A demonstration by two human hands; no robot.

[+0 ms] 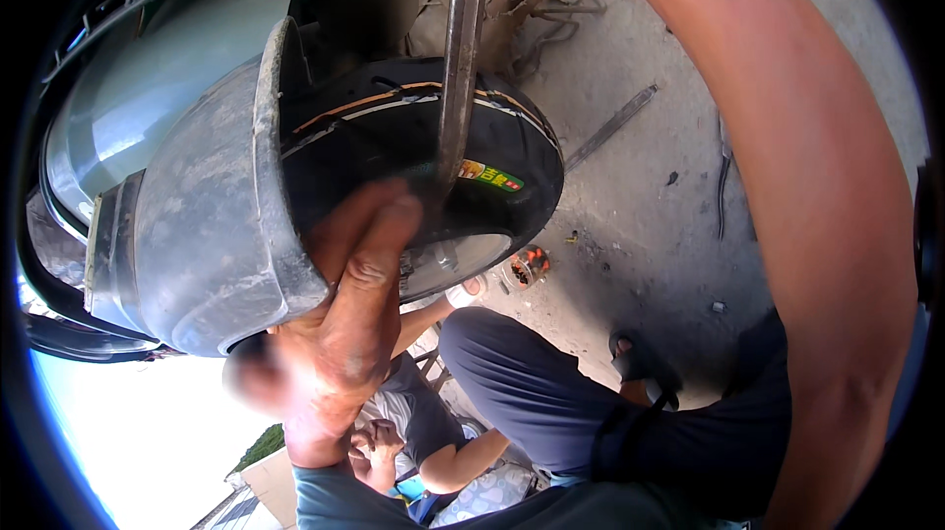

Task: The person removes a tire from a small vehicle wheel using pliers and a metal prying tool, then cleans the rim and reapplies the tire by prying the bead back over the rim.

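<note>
Left grip: the left hand [345, 333] clasps the rear rim of a dusty grey mudguard [212, 235], fingers [379, 235] curled over its edge and pressed to the tyre's sidewall.
Right grip: only the right forearm [817, 235] shows, arching across the right of the view; the hand is out of sight, so I cannot tell whether it is clenched or released.
Tyre: a black scooter tyre [394, 136] sits under the mudguard, centre of view, with thin orange and white lines along its tread.
Label: a small oblong sticker [490, 176], yellow, green and red, lies on the tyre's sidewall just right of the bar.
Bar: a worn metal bar [458, 58] runs down from the top edge across the tyre toward the fingers.
Bodywork: a pale grey-green panel [148, 87] curves at upper left.
Other person: a person in dark trousers [532, 392] crouches below the wheel on the concrete floor [650, 235].
Small pot: a round container [527, 264] with orange bits stands on the floor beside the tyre.
</note>
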